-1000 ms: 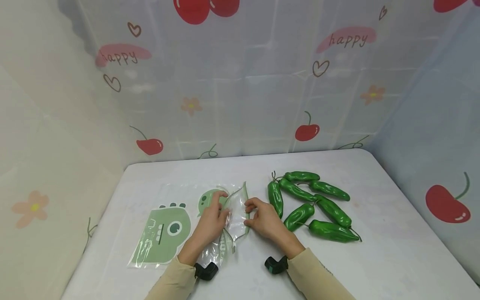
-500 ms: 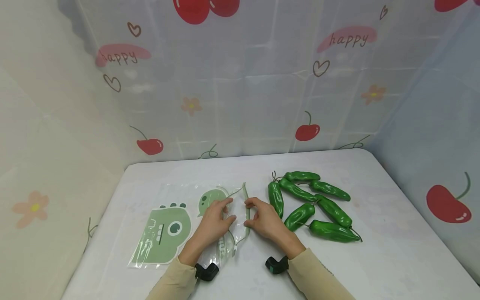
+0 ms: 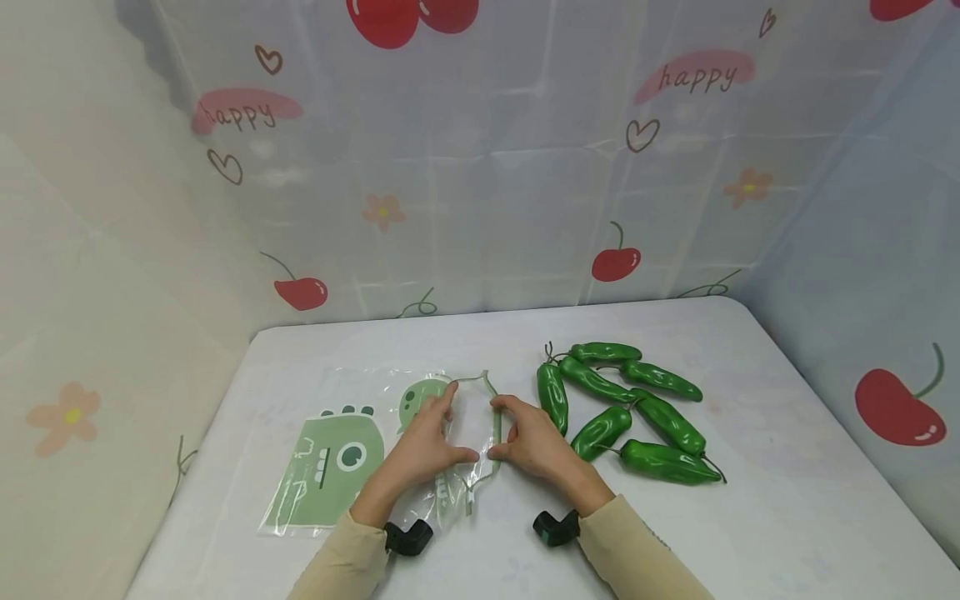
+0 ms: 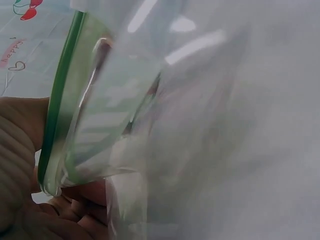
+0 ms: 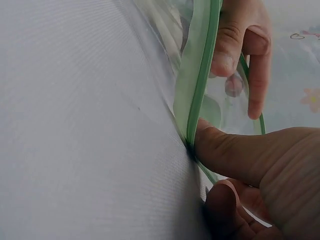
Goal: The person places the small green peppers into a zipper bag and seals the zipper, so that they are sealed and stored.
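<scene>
A clear zip bag [image 3: 341, 475] printed with a green cartoon creature lies flat on the table. Its green-edged mouth [image 3: 497, 425] stands spread at the bag's right end. My left hand [image 3: 420, 446] is at the mouth, with thumb and index finger stretched wide apart. In the right wrist view the left fingers [image 5: 257, 90] reach down between the two zip strips [image 5: 204, 65]. My right hand [image 3: 536, 437] holds the right edge of the mouth, its thumb [image 5: 225, 150] against the strip. Several green peppers [image 3: 663, 462] lie just right of that hand.
The white table [image 3: 795, 500] reaches to a printed cloth backdrop [image 3: 487, 208] behind, with cloth walls at both sides. A black wrist camera [image 3: 408, 537] sits on the left wrist and another camera [image 3: 557, 527] on the right.
My left thumb and index finger have spread apart, and the thumb has moved right toward the other hand. The bag's mouth has widened. The right hand stays almost still; the peppers have not moved.
</scene>
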Tool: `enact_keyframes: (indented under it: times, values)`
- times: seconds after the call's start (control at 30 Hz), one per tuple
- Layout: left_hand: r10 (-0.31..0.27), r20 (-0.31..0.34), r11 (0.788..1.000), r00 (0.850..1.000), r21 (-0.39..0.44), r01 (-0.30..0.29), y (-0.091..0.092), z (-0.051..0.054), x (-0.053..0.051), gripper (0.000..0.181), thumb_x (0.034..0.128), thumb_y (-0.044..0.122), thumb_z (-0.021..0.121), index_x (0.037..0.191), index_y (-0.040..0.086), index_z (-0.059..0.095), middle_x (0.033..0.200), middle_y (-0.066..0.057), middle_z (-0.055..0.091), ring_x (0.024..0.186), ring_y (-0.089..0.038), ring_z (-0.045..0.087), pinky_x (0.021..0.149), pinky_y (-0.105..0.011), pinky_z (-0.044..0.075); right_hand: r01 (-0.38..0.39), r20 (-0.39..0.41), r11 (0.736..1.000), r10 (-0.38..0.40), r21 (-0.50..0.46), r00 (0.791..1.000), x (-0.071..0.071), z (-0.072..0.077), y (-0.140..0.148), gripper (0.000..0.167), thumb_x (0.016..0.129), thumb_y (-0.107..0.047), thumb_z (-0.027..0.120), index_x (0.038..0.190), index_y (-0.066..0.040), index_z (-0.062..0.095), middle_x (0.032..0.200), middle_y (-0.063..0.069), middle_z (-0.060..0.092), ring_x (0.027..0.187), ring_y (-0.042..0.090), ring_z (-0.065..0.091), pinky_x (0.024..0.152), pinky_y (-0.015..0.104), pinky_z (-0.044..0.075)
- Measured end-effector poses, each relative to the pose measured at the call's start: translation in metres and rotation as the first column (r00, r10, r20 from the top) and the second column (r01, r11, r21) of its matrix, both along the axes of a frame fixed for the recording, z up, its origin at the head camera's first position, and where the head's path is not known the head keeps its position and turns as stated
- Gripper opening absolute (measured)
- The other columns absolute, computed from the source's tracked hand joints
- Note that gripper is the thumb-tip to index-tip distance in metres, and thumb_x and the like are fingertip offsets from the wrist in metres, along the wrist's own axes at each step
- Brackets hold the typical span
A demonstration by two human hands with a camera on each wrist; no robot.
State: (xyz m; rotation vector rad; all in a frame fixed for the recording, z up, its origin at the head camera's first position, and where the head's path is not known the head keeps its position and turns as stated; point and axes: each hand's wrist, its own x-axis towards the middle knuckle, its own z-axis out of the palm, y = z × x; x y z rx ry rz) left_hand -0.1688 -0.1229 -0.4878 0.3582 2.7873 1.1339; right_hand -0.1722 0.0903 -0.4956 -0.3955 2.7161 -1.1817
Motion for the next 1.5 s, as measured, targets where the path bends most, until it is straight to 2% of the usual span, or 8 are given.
enact_keyframes:
  times: [0.47,0.57,0.7,0.93,1.1,1.23,1.33,1.5]
  values:
    - [-0.013,0.102,1.000,0.995,0.007,0.012,-0.004,0.002,0.001,0.155,0.0533,0.037,0.104,0.167,0.015,0.001,0.128,-0.018,0.051,0.116,-0.031,0.057,0.102,-0.053,0.048,-0.017,0.026,1.000,0.017,-0.008,1.000,0.000,0.001,0.001,0.079,0.077,-0.020,0.092,0.146,-0.014,0.054,0.073,-0.002,0.059,0.065,0.012,0.054,0.064,0.031,0.046]
    - [-0.017,0.119,1.000,0.993,0.022,0.015,-0.005,0.003,0.003,0.158,0.0530,0.035,0.104,0.167,0.014,-0.003,0.147,-0.026,0.045,0.136,-0.040,0.049,0.111,-0.058,0.043,-0.016,0.035,1.000,0.016,-0.001,0.999,0.000,0.001,0.001,0.079,0.078,-0.020,0.092,0.147,-0.015,0.054,0.074,-0.002,0.059,0.065,0.013,0.054,0.064,0.031,0.046]
    - [-0.037,0.129,0.998,0.991,0.054,0.031,-0.007,0.006,0.003,0.159,0.0547,0.031,0.104,0.167,0.014,-0.007,0.166,-0.028,0.023,0.153,-0.042,0.028,0.120,-0.057,0.031,-0.019,0.040,1.000,0.019,0.003,0.999,0.000,0.001,0.001,0.078,0.078,-0.021,0.092,0.146,-0.016,0.054,0.073,-0.002,0.060,0.065,0.013,0.054,0.063,0.031,0.046]
    - [-0.046,0.156,0.997,0.987,0.074,0.034,-0.012,0.010,0.002,0.160,0.0556,0.028,0.104,0.166,0.021,-0.011,0.166,-0.028,0.025,0.147,-0.042,0.040,0.117,-0.054,0.038,-0.026,0.040,0.999,0.025,0.021,0.999,-0.001,0.002,0.000,0.073,0.078,-0.021,0.092,0.142,-0.018,0.057,0.073,-0.002,0.059,0.064,0.012,0.054,0.060,0.030,0.045]
    - [-0.066,0.148,0.997,0.987,0.053,0.058,-0.011,0.009,0.002,0.161,0.0529,0.033,0.104,0.166,0.024,-0.010,0.151,-0.032,0.047,0.135,-0.039,0.054,0.110,-0.052,0.046,-0.031,0.033,0.999,0.030,0.029,0.999,0.000,0.003,0.001,0.075,0.077,-0.021,0.093,0.142,-0.016,0.056,0.072,-0.002,0.059,0.064,0.012,0.054,0.061,0.030,0.045]
    - [-0.077,0.135,0.997,0.988,0.019,0.075,-0.010,0.008,0.002,0.162,0.0523,0.038,0.103,0.166,0.026,-0.010,0.128,-0.023,0.063,0.111,-0.030,0.064,0.096,-0.048,0.052,-0.031,0.033,0.999,0.030,0.022,0.999,0.000,0.002,0.001,0.076,0.077,-0.022,0.093,0.143,-0.015,0.056,0.072,-0.002,0.059,0.064,0.013,0.054,0.062,0.031,0.046]
    - [-0.073,0.112,0.997,0.991,-0.006,0.074,-0.009,0.008,0.002,0.160,0.0515,0.040,0.103,0.167,0.026,-0.007,0.119,-0.015,0.058,0.102,-0.026,0.059,0.091,-0.047,0.052,-0.033,0.030,0.999,0.033,0.021,0.999,0.000,0.002,0.001,0.076,0.076,-0.022,0.093,0.143,-0.015,0.056,0.072,-0.003,0.059,0.064,0.013,0.054,0.062,0.031,0.046]
    - [-0.055,0.080,0.998,0.995,-0.028,0.058,-0.008,0.008,0.002,0.158,0.0503,0.041,0.104,0.168,0.022,-0.001,0.124,-0.012,0.050,0.106,-0.025,0.055,0.096,-0.048,0.051,-0.033,0.022,0.999,0.033,0.022,0.999,-0.001,0.002,0.001,0.076,0.076,-0.022,0.093,0.143,-0.015,0.056,0.071,-0.003,0.059,0.063,0.013,0.054,0.061,0.031,0.046]
